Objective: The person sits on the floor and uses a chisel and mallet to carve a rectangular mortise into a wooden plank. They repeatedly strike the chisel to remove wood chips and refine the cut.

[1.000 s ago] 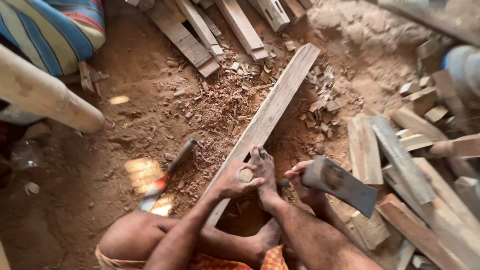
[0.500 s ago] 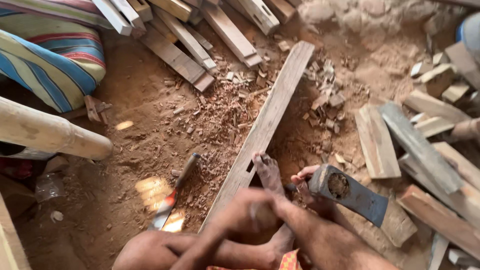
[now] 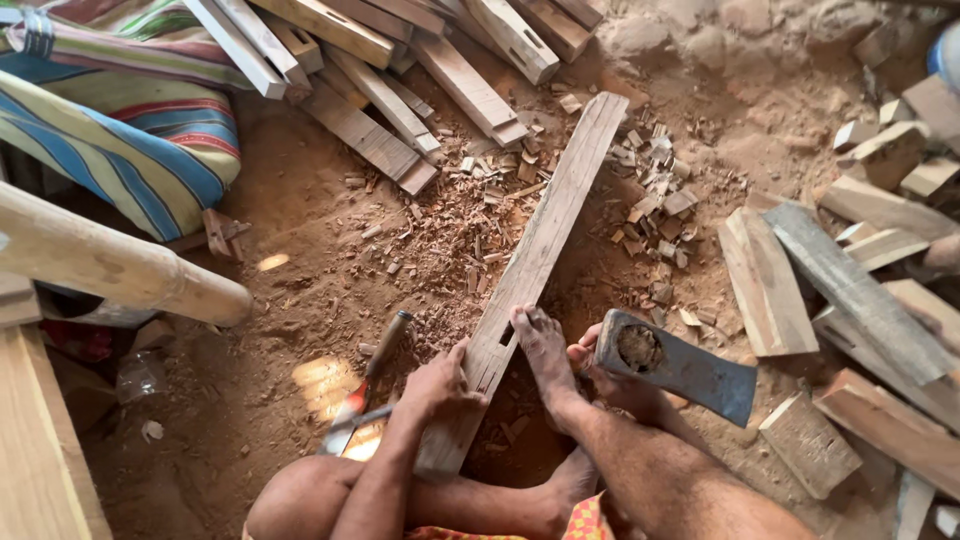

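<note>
A long wooden plank [image 3: 548, 240] with a cut slot lies on the dirt, running from my lap toward the far pile. My left hand [image 3: 440, 382] grips the plank's left edge near its close end. My bare foot [image 3: 540, 345] presses on the plank just right of the slot. My right hand [image 3: 598, 372] holds a hatchet close under its dark steel head [image 3: 680, 368], low to the right of the plank. A chisel with a wooden handle [image 3: 378, 362] lies on the ground left of my left hand.
Wood chips [image 3: 470, 235] litter the dirt around the plank. Cut boards [image 3: 770, 280] and offcuts lie at the right, more planks [image 3: 400, 90] are stacked at the back. A striped cloth bundle [image 3: 130, 130] and a round pole [image 3: 110, 265] sit at the left.
My left hand has come off the top of the plank near the slot and now holds its left edge. The hatchet stays low on the right. The view has tilted a little.
</note>
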